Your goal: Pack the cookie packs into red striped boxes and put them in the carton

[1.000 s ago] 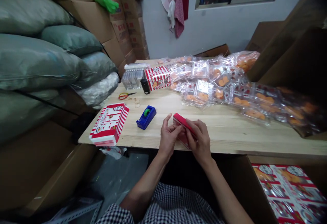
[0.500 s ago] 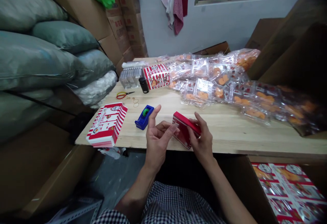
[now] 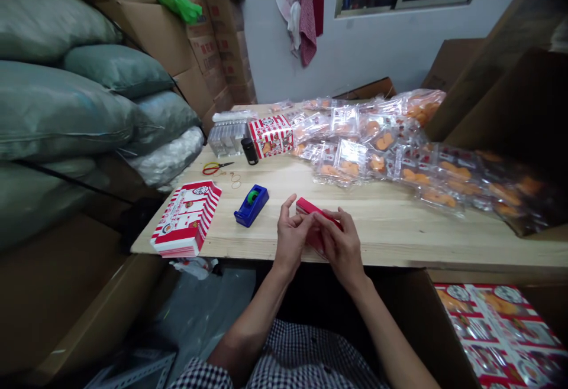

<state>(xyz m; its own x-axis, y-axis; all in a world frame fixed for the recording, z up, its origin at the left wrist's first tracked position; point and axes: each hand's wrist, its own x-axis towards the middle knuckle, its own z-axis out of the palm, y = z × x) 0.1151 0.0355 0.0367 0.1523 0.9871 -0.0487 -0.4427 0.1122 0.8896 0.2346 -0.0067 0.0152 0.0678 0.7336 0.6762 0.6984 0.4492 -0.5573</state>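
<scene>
In the head view a small red cardboard box is held upright at a tilt near the front edge of the wooden table. My right hand grips it from the right, its fingers bent over the top. My left hand is closed at the box's left side, thumb and fingers pressed together against it by the right fingertips; whether something small lies between them I cannot tell. Left of the hands stands a blue tape dispenser with a green roll. A stack of flat red-and-white printed cartons lies at the table's left.
Scissors, a dark cylinder, a striped printed box and clear plastic cases stand farther back. Plastic-wrapped packs with orange pieces cover the table's back and right. An open carton with printed boxes sits below right.
My left hand has moved right, from beside the box onto it, and its raised fingers have drawn in. The right fingers have come closer to the left fingertips.
</scene>
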